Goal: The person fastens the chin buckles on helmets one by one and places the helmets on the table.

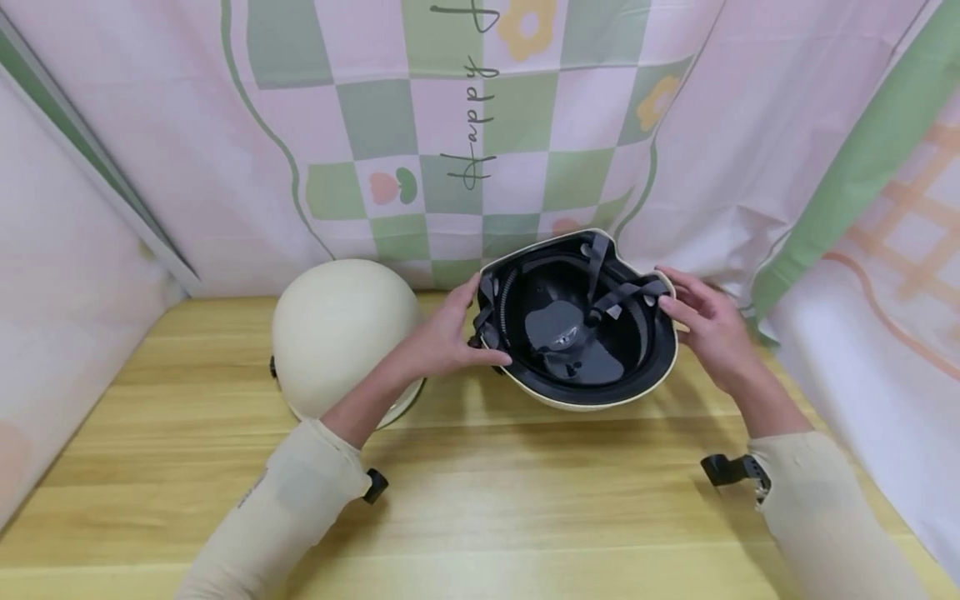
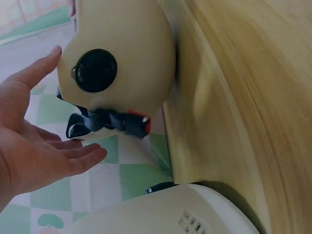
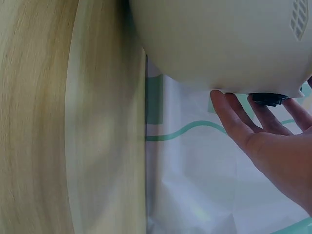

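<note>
- Here's the cream hard-shelled helmet with a black padded interior (image 1: 566, 333), right of centre on my head view, tipped so its hollow faces me, both hands at its sides.
- Left hand (image 1: 450, 329): I have it spread wide, thumb stretched out to the rim, the other digits reaching along the helmet's side rather than wrapping it.
- Right hand (image 1: 708, 329): loosely extended too, fingertips touching the opposite side of the shell, beside a round black fitting (image 3: 268, 99) there; how firmly it presses, I can't tell.
- Dark grey webbing straps (image 1: 618, 293) run across the inside, over by the right hand.
- My left wrist view gives me a round black disc (image 2: 96, 70) on the shell, and below it a dark buckle with a red part (image 2: 139, 123), slightly blurred, dangling near the fingers.
- Whether the held shell touches the pale wood-grain table (image 1: 480, 517), I can't make out.
- Over to the left, a second cream helmet (image 1: 341, 333) sits dome up on that table, partly behind the left forearm.
- Behind everything, a pink-and-green checked fabric curtain (image 1: 517, 117), lettering running sideways down it.
</note>
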A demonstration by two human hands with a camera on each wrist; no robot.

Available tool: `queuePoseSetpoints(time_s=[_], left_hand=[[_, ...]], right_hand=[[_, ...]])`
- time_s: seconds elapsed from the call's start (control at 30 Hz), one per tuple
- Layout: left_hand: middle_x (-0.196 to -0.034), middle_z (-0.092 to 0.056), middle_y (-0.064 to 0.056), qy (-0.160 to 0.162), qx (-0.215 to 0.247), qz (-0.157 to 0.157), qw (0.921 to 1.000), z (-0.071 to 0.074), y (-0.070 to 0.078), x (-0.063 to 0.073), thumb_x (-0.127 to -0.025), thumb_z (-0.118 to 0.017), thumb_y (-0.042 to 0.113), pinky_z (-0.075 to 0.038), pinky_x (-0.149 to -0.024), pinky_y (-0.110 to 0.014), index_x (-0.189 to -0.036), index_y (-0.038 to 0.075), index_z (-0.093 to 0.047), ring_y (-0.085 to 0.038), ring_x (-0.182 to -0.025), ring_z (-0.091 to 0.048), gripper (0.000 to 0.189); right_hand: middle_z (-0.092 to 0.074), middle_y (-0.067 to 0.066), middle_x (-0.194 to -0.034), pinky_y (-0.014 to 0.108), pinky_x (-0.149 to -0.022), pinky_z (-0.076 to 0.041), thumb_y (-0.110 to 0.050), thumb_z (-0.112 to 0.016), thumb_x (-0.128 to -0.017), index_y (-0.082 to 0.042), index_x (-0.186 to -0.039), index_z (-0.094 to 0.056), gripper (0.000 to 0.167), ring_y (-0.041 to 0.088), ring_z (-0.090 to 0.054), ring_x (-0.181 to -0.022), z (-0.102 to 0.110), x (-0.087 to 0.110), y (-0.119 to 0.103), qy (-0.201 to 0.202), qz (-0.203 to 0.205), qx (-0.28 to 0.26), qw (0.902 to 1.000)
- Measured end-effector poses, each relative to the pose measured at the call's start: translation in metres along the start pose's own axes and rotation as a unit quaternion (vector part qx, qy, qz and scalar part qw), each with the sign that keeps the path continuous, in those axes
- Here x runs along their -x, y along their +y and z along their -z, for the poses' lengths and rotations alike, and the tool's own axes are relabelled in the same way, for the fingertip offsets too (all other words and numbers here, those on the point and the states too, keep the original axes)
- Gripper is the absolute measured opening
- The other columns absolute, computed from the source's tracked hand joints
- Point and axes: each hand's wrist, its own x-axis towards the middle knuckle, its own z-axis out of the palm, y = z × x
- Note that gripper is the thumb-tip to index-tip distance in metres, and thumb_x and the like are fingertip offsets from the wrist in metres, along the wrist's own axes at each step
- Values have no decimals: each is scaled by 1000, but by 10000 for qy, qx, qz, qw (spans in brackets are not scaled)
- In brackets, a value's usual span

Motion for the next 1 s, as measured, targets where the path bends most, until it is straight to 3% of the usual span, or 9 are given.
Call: queuePoseSetpoints(time_s=[0.1, 0.23, 0.3, 0.5, 0.57, 0.63, 0.7, 0.8, 1.0], left_hand=[[-172, -11, -17, -59, 53, -59, 10000, -1, -2, -2, -85, -88, 31, -32, -121, -48, -166, 6, 0, -37, -150, -34, 122], [-172, -12, -14, -217, 294, -81, 9993, -2, -2, -3, -86, -87, 28, -37, -118, -49, -166, 8, 2, -35, -149, -38, 121], [-172, -15, -14, -261, 355, -81, 9990, -2, -1, -3, -86, -87, 27, -39, -117, -50, -166, 9, 2, -34, -149, -37, 121], [-161, -38, -18, -287, 368, -190, 9987, -4, -1, -5, -88, -85, 29, -42, -114, -50, -167, 11, -2, -33, -142, -46, 116], [-156, -45, -19, -316, 431, -236, 9983, -5, -2, -6, -89, -83, 28, -44, -112, -50, -167, 9, -8, -34, -136, -52, 109], [-151, -51, -20, -344, 446, -249, 9981, -7, -4, -7, -91, -82, 27, -47, -110, -49, -166, 8, -17, -34, -131, -57, 101], [-145, -57, -20, -345, 427, -227, 9982, -8, -7, -8, -92, -80, 27, -50, -106, -47, -165, 9, -25, -35, -126, -61, 94], [-135, -63, -19, -318, 412, -190, 9985, -10, -10, -9, -93, -79, 26, -53, -102, -46, -164, 11, -31, -34, -122, -63, 87], [-128, -66, -16, -214, 405, -225, 9987, -13, -14, -11, -92, -80, 25, -53, -101, -47, -162, 9, -34, -32, -121, -62, 85]], right_hand=[[-65, -9, -122, 14, -75, -55, -8, -60, -105, -13, -146, -60, 42, -6, -64, -98, 2, 0, -3, 130, 84, 1239, 9922], [-61, 15, -136, 6, -80, -48, -14, -59, -106, 0, -152, -49, 49, -16, -56, -101, 5, -3, -12, 128, 269, 3047, 9520], [-58, 25, -139, 4, -84, -45, -16, -61, -106, 2, -151, -49, 50, -18, -52, -102, 5, -6, -18, 123, 430, 3439, 9380], [-70, -11, -124, 7, -98, -42, -1, -79, -90, -1, -136, -66, 48, -14, -56, -110, -7, -13, -33, 381, 1543, 3711, 9149], [-72, -9, -121, 7, -98, -42, 4, -82, -84, 0, -130, -70, 48, -13, -58, -110, -14, -15, -37, 296, 1877, 3761, 9069], [-74, 4, -121, 7, -96, -44, 7, -84, -82, 1, -126, -72, 47, -13, -58, -109, -23, -16, -40, 68, 2031, 3806, 9021], [-74, 16, -119, 6, -95, -44, 8, -84, -81, 1, -124, -73, 45, -12, -60, -107, -30, -19, -40, -250, 2077, 3904, 8966], [-75, 17, -115, 10, -93, -48, 6, -84, -82, 0, -122, -74, 42, 1, -66, -105, -40, -23, -38, -812, 1973, 4080, 8877], [-75, 14, -117, 46, -92, -56, -3, -83, -86, -1, -123, -73, 38, 32, -71, -106, -54, -33, -31, -1907, 1213, 4668, 8550]])
